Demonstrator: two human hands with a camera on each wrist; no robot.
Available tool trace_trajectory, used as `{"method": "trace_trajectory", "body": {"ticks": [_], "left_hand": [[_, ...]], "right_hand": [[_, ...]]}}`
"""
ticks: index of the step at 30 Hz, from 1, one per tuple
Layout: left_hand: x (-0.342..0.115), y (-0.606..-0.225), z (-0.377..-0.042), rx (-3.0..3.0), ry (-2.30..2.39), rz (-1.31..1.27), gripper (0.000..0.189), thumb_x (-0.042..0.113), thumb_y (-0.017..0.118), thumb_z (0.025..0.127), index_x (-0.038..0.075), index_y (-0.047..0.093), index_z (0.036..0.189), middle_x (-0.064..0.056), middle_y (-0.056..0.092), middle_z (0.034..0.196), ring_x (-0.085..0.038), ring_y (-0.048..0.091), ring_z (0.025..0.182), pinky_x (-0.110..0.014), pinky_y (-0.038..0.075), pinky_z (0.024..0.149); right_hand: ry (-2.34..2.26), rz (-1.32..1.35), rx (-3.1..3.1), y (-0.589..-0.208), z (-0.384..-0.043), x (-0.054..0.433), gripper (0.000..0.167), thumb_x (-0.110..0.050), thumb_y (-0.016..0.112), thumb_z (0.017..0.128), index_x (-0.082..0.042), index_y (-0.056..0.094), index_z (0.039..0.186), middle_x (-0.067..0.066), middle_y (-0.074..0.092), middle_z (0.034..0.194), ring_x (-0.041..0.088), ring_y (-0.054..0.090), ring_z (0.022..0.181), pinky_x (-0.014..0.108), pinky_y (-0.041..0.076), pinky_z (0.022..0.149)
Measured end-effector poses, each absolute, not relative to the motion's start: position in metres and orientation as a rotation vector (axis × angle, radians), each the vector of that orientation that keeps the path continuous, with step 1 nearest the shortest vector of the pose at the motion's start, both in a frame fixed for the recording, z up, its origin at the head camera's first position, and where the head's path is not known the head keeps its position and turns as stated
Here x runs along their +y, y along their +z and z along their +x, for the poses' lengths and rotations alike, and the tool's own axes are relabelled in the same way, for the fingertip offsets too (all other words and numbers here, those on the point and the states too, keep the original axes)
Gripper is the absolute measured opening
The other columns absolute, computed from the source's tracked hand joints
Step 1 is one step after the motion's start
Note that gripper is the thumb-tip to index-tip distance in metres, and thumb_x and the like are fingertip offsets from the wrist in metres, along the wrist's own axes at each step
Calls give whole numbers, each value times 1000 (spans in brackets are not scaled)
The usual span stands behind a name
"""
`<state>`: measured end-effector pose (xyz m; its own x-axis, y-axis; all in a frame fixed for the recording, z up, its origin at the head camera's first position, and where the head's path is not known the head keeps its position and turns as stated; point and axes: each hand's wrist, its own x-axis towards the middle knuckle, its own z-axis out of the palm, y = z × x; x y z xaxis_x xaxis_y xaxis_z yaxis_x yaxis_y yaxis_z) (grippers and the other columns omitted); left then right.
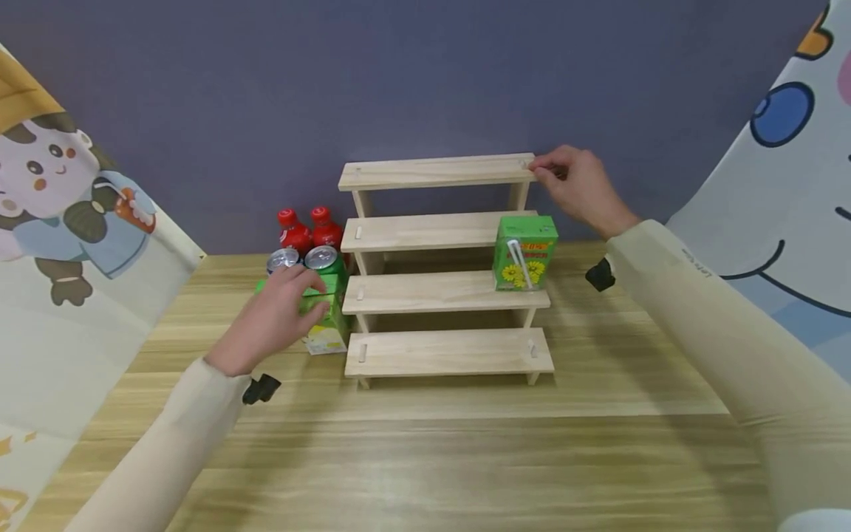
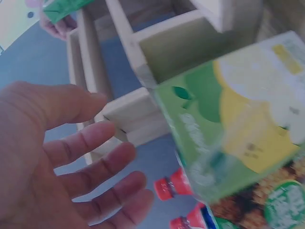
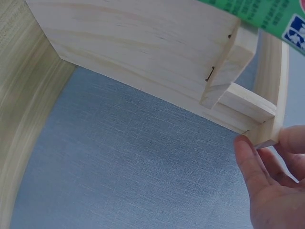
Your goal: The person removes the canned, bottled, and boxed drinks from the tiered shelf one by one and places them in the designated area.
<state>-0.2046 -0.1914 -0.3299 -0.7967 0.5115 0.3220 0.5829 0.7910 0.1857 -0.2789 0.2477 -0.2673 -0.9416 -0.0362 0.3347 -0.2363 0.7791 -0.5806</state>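
Observation:
A wooden four-step display rack (image 1: 439,292) stands on the wood-grain table. My right hand (image 1: 578,181) is at the right end of its top step; in the right wrist view the thumb and fingers (image 3: 252,164) pinch the board's corner. On the right of the second step from the bottom stands a green drink carton (image 1: 525,255) with yellow flowers and a straw. My left hand (image 1: 275,314) hovers by the goods left of the rack, fingers loosely spread and holding nothing. Nearest it is a green and yellow carton (image 2: 238,114), partly covered by the hand in the head view.
Behind the left hand are two cans, one a green can (image 1: 323,258), and two red-capped bottles (image 1: 326,227). A blue-grey wall (image 1: 425,81) rises behind the rack. Cartoon-printed panels (image 1: 86,199) flank the table on both sides.

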Motion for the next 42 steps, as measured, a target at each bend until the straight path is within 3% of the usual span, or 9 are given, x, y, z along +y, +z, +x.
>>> {"method": "trace_trajectory", "body": {"ticks": [13, 24, 42], "left_hand": [[-126, -297, -211, -2512, -601, -1011, 18, 16, 66, 87, 7, 60, 101, -4, 57, 98, -21, 48, 90, -35, 44, 78], [-68, -280, -222, -2442, -619, -1267, 30, 22, 67, 87, 9, 59, 113, 0, 54, 113, -16, 46, 101, -30, 41, 87], [6, -266, -233, -2398, -433, -1479, 43, 31, 65, 89, 14, 56, 127, -3, 48, 130, -17, 43, 113, -27, 38, 93]], "right_hand": [[915, 191, -2656, -267, -280, 247, 34, -27, 46, 100, -9, 63, 122, 8, 55, 124, 21, 51, 97, 34, 42, 73], [913, 218, -2635, -268, -278, 245, 32, -25, 47, 100, -8, 64, 121, 8, 55, 121, 20, 52, 96, 34, 42, 73], [906, 281, -2616, -265, -277, 237, 31, -22, 47, 99, -7, 64, 120, 10, 56, 115, 23, 53, 97, 36, 43, 77]]}}
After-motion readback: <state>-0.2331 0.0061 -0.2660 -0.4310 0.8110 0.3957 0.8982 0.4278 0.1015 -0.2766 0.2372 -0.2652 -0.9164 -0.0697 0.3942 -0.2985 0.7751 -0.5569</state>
